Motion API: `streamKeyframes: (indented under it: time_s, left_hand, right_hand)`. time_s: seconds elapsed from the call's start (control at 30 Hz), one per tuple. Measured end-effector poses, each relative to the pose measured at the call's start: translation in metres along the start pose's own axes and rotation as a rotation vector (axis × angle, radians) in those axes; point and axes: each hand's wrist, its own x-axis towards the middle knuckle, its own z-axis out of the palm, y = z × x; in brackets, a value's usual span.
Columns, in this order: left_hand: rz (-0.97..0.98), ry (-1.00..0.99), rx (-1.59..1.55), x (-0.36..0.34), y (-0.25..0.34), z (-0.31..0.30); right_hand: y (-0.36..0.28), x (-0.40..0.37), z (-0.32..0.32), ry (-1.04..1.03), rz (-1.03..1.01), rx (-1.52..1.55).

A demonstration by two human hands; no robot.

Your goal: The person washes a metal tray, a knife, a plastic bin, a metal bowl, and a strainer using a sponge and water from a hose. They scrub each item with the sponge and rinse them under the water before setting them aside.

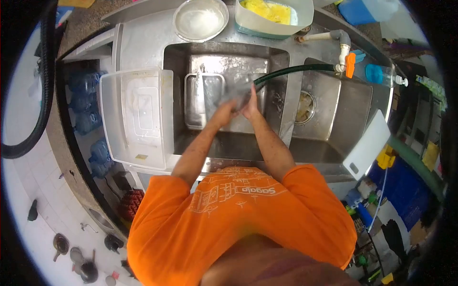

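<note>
Both hands meet over the left basin of a steel sink, close under the end of a dark green hose. A grey, motion-smeared thing lies between them; its kind cannot be made out. My left hand is closed at its lower left side. My right hand closes on it from the right, one digit pointing up beside the hose end. Left of the hands, a clear rectangular plastic container rests in the basin, with a long, pale, narrow thing across it.
A large translucent bin stands left of the basin. Behind are a metal bowl and a tub with yellow contents. At right are a tap with an orange handle, a blue bottle and a leaning white cutting board.
</note>
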Motion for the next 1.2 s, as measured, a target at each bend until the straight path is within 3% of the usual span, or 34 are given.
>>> streamKeyframes:
  time_s: [0.07,0.13,0.17,0.23,0.27,0.3,0.37,0.47,0.53,0.6,0.63,0.7,0.83,0.9,0.97,1.03,1.13,1.2]
  left_hand:
    - [0.061,-0.205,0.161,0.003,0.001,0.011]
    - [0.113,-0.176,0.282,-0.007,0.002,0.017]
    - [0.167,-0.142,0.409,-0.011,0.003,0.019]
    - [0.101,-0.151,0.469,-0.018,0.022,0.004]
    - [0.037,-0.158,0.532,-0.022,0.027,-0.003]
    - [0.033,-0.164,0.531,-0.028,0.016,0.0]
    - [-0.015,-0.036,0.335,-0.039,-0.02,0.008]
    - [-0.152,-0.035,0.105,-0.047,-0.051,0.005]
    - [-0.235,-0.016,0.043,-0.045,-0.054,0.007]
    - [-0.5,0.187,-0.21,-0.037,-0.043,0.01]
    - [-0.499,0.189,-0.214,-0.032,-0.045,0.017]
    - [-0.684,0.277,-0.815,-0.019,-0.061,0.035]
    - [-0.673,0.186,-1.19,0.011,-0.062,0.067]
    - [-0.681,0.204,-1.139,0.029,-0.061,0.078]
    - [-0.686,0.221,-1.089,0.043,-0.045,0.079]
    - [-0.892,0.481,-1.629,0.056,-0.01,0.058]
    - [-0.783,0.497,-1.659,0.061,-0.042,0.074]
    - [-0.842,0.467,-1.621,0.061,-0.033,0.061]
  right_hand:
    - [-0.003,-0.001,-0.022,0.072,-0.02,0.009]
    - [0.0,0.004,-0.044,0.283,-0.071,-0.125]
    - [-0.002,-0.003,-0.04,0.284,-0.07,-0.128]
    - [-0.005,-0.029,-0.025,0.407,-0.203,-0.045]
    - [-0.005,-0.032,-0.023,0.41,-0.198,-0.045]
    - [-0.004,-0.035,-0.023,0.27,-0.25,0.027]
    - [-0.005,-0.029,-0.028,0.04,-0.299,0.136]
    - [-0.013,-0.013,-0.031,-0.003,-0.337,0.099]
    - [-0.014,0.003,-0.041,0.003,-0.389,0.089]
    - [-0.016,0.008,-0.044,0.083,-0.405,0.087]
    - [-0.016,0.01,-0.046,0.082,-0.406,0.084]
    - [-0.017,0.011,-0.042,0.227,-0.353,0.055]
    - [-0.018,0.006,-0.029,0.314,-0.261,0.041]
    - [-0.014,0.017,-0.04,0.159,-0.308,0.143]
    - [-0.014,0.023,-0.049,0.168,-0.299,0.137]
    - [-0.015,0.023,-0.051,0.175,-0.286,0.133]
    - [-0.019,0.014,-0.045,0.203,-0.312,0.128]
    - [-0.024,0.01,-0.049,0.245,-0.36,0.013]
